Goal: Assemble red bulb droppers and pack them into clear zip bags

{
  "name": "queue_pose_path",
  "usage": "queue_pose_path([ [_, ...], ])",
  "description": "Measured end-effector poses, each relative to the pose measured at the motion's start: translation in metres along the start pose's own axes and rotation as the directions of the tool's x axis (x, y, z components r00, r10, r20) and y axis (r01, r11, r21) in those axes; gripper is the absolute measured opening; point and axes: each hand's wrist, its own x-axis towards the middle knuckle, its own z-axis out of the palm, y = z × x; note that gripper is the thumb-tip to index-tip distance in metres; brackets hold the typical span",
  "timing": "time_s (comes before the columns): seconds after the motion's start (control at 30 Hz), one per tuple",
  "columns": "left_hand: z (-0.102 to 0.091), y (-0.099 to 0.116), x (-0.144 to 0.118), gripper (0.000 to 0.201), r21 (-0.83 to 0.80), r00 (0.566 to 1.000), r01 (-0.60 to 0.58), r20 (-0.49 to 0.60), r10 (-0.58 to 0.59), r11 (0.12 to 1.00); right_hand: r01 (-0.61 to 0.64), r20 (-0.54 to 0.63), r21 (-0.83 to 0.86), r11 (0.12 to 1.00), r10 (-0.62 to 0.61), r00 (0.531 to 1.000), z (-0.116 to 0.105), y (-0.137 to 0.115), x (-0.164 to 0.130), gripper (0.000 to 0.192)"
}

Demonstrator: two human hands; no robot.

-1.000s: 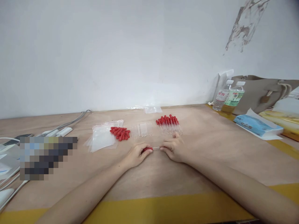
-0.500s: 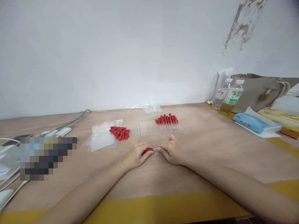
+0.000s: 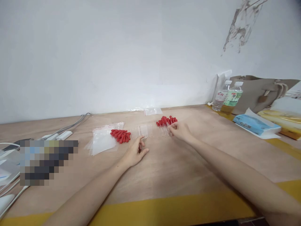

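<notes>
a fanned row of red-topped tubes (image 3: 164, 121) lies joined on the surface (image 3: 150, 179). not yet joined are a heap of loose red bulbs (image 3: 121, 136) and, beside it, a row of bare clear tubes (image 3: 141, 130), so the work looks partway along. the left hand (image 3: 135, 152) has its grip released near the bare tubes; the right hand (image 3: 180, 130) pinches at the red-topped tubes, whether grasping one i cannot tell.

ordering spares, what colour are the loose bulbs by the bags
The bulbs are red, best seen in the head view.
</notes>
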Motion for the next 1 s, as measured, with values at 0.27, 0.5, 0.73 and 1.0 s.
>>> queue_pose_path([
  [0.27, 0.000, -0.001, -0.001, 0.046, -0.026, 1.000, 0.004, 0.006, -0.004, 1.000, -0.271, -0.218, -0.180, 0.945, 0.231, 0.948, 0.013, 0.008, 0.040, 0.019],
  [0.5, 0.001, -0.003, 0.000, 0.045, -0.031, 1.000, 0.004, 0.010, -0.004, 1.000, -0.265, -0.211, -0.247, 0.932, 0.215, 0.954, 0.028, 0.020, 0.037, 0.016],
  [0.73, 0.001, -0.002, 0.000, 0.045, -0.023, 1.000, 0.010, 0.010, -0.010, 1.000, -0.207, -0.197, -0.293, 0.933, 0.153, 0.968, 0.029, 0.012, 0.033, 0.025],
  [1.0, -0.001, 0.000, 0.001, 0.025, 0.009, 0.999, -0.028, 0.017, 0.028, 1.000, -0.027, 0.067, -0.374, 0.927, 0.056, 0.996, 0.060, -0.040, 0.030, 0.022],
])
